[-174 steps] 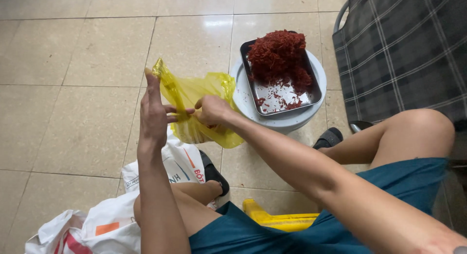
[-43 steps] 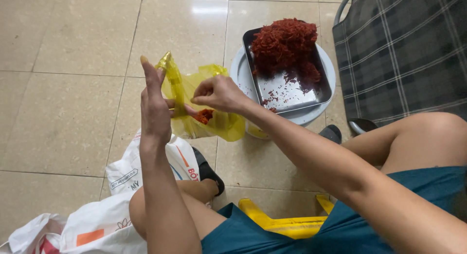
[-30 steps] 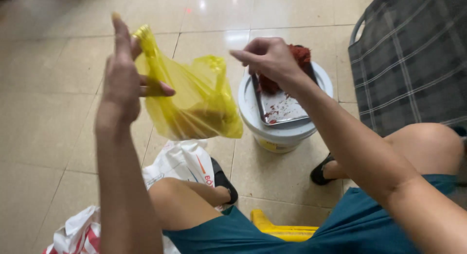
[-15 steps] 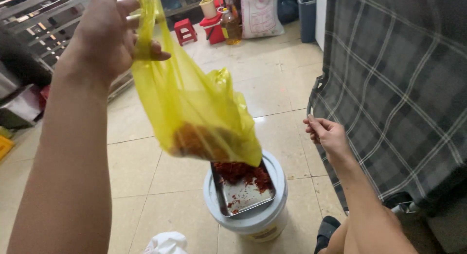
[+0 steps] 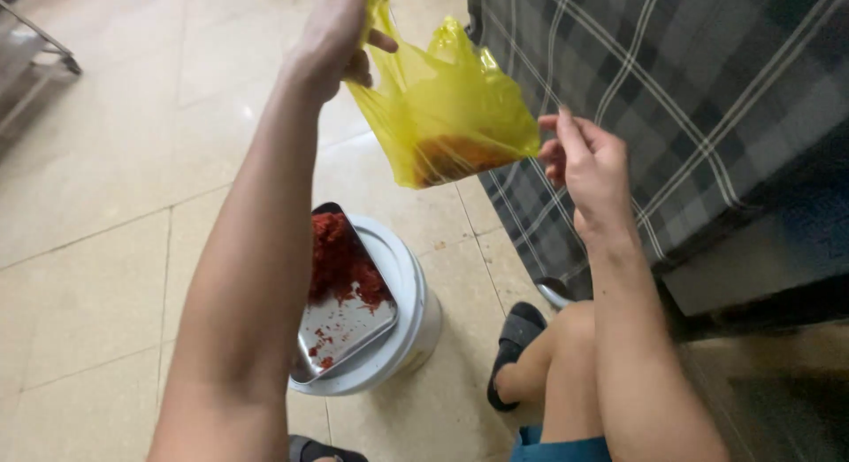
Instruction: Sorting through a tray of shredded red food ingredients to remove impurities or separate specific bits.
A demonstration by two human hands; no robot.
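Observation:
My left hand (image 5: 334, 36) is raised high and grips the top of a thin yellow plastic bag (image 5: 442, 108), which hangs in the air with a small lump of red-orange stuff at its bottom. My right hand (image 5: 588, 161) is up beside the bag's lower right corner, fingers apart, its fingertips touching or almost touching the plastic. Below on the floor, a metal tray (image 5: 349, 325) with a heap of red shredded stuff rests on top of a white bucket (image 5: 416, 303).
A dark plaid cloth (image 5: 672, 99) hangs over something at the right, close to my right hand. My bent knee and a black sandal (image 5: 517, 347) are by the bucket. Beige tiled floor spreads to the left, with a metal rack leg at the far upper left.
My left hand lifted the bag from near the floor up high. My right hand let go of the bag, swung out to the right, and has now come back against the bag's lower corner.

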